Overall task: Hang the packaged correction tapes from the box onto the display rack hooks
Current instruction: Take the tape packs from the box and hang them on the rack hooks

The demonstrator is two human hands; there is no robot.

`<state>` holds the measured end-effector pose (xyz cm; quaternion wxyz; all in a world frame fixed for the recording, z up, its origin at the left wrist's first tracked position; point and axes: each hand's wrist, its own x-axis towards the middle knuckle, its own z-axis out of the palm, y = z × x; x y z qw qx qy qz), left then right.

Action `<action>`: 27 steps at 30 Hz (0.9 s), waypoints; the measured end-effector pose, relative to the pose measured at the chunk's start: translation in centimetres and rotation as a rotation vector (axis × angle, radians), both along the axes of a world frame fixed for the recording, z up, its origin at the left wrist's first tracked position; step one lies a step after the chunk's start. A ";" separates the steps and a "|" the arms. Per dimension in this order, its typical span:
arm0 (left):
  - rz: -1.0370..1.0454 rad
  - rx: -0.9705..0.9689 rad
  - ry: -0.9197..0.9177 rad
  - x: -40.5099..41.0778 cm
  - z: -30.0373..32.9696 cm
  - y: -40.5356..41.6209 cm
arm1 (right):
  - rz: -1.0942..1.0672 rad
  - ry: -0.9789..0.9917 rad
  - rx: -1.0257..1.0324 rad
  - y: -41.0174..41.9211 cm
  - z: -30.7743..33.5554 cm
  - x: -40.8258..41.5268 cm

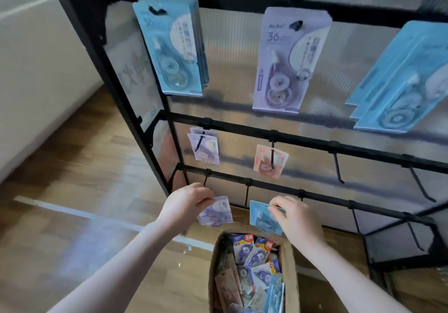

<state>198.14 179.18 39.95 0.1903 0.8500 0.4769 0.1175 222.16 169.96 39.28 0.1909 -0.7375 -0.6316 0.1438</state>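
Left hand (186, 202) pinches a purple carded correction tape (215, 212), right hand (297, 218) a blue one (263, 217) – both above the cardboard box (289, 264) at six o'clock; thread each card's hole squarely onto the black bottom-row hooks (246, 195) at twelve.

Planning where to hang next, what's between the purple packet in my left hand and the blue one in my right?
In the head view, only one empty black hook hangs between the purple packet and blue packet.

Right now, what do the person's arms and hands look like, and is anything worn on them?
Both forearms are bare: no sleeves, gloves, watch, bracelets or rings show. The left hand and right hand are uncovered, each arm coming up from the bottom edge of the picture. No markings are visible.
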 end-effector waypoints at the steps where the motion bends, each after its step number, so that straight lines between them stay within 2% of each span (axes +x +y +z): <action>1: 0.000 0.008 -0.004 -0.5 0.5 0.4 | 0.001 -0.002 0.014 0.4 0.4 -0.5; 12: -0.037 0.138 -0.086 -5.8 2.1 4.0 | 0.031 -0.004 0.079 5.7 1.3 -6.4; 21: -0.121 0.253 -0.126 -4.2 2.7 9.5 | 0.048 -0.017 0.071 6.6 0.1 -7.3; 27: -0.128 0.248 -0.136 -3.0 2.1 11.6 | 0.028 -0.023 0.063 6.9 -0.2 -6.2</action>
